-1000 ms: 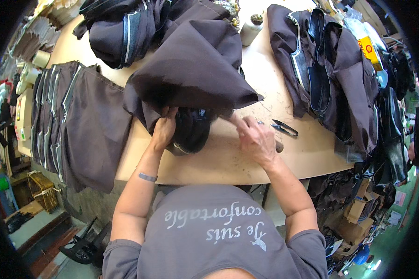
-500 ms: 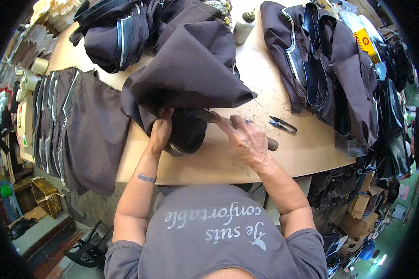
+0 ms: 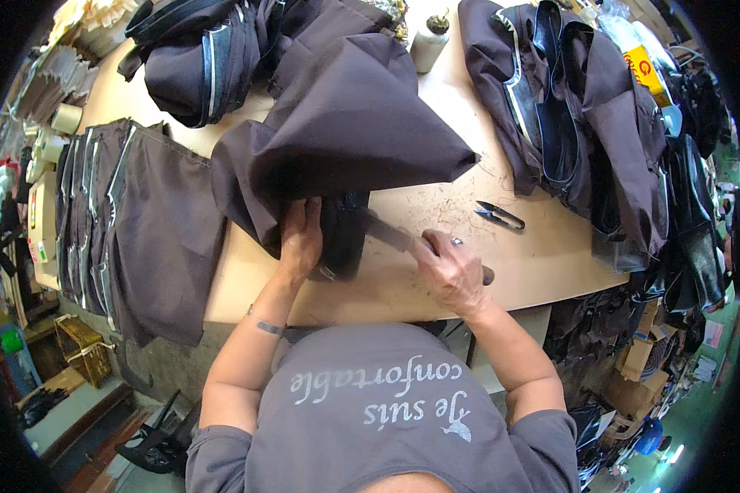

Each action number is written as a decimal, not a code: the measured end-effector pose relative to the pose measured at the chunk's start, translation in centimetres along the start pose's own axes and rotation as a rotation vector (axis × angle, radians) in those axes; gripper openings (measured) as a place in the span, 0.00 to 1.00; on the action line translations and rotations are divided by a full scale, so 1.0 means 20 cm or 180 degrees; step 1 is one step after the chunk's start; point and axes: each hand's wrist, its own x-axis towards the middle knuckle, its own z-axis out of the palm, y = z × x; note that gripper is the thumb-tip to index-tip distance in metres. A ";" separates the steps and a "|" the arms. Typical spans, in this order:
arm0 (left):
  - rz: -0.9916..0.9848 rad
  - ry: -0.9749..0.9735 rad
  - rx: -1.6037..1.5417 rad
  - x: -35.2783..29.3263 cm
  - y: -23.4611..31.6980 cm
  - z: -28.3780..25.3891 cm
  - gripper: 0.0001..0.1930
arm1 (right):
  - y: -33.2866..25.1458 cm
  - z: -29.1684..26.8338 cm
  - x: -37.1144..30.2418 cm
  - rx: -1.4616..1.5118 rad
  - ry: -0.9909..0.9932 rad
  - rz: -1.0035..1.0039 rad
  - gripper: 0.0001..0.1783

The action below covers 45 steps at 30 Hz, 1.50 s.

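While your right hand [image 3: 450,269] is closed round the handle of a motion-blurred, flat-bladed tool [image 3: 393,235], your left hand [image 3: 302,240] reaches under a fold of the brown fabric piece [image 3: 345,123]; its fingertips are hidden, so its grip cannot be told. The piece lies before you on the table [image 3: 543,275], black snips [image 3: 514,220] to its right.

Black snips [image 3: 503,212] on tabletop [image 3: 543,275]; yellow crate [image 3: 80,335] lower left; cardboard box [image 3: 643,394] lower right.

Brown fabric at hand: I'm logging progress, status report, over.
Left hand against brown fabric. Right hand gripping blurred flat tool. Black snips aside on table.
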 end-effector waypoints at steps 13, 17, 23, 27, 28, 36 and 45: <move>-0.0757 -0.0152 0.0086 -0.02 0.26 -0.15 0.21 | 0.07 -0.10 -0.16 0.1909 -0.1131 0.1474 0.29; -0.0284 -0.0719 -0.1231 0.05 0.58 -0.34 0.19 | 0.12 -0.21 -0.02 0.0736 -0.0614 0.1271 0.42; 0.0099 -0.1229 -0.1307 0.02 1.04 -0.52 0.18 | 0.03 -0.34 0.64 -0.0223 0.1314 0.0188 0.42; 0.2225 0.0497 0.2425 0.15 1.07 -0.63 0.16 | 0.08 -0.34 0.80 0.0983 0.0276 0.0765 0.23; 0.2427 0.0762 0.2882 0.12 1.07 -0.64 0.16 | 0.07 -0.34 0.82 0.1271 0.0081 0.0843 0.23; 0.2630 -0.0801 0.2158 -0.18 0.73 -0.29 0.17 | 0.01 -0.31 0.81 0.2229 0.0037 0.0652 0.30; 0.1075 -0.0197 -0.0575 -0.15 0.82 -0.29 0.29 | -0.20 -0.32 0.71 0.4047 -0.0322 0.0106 0.48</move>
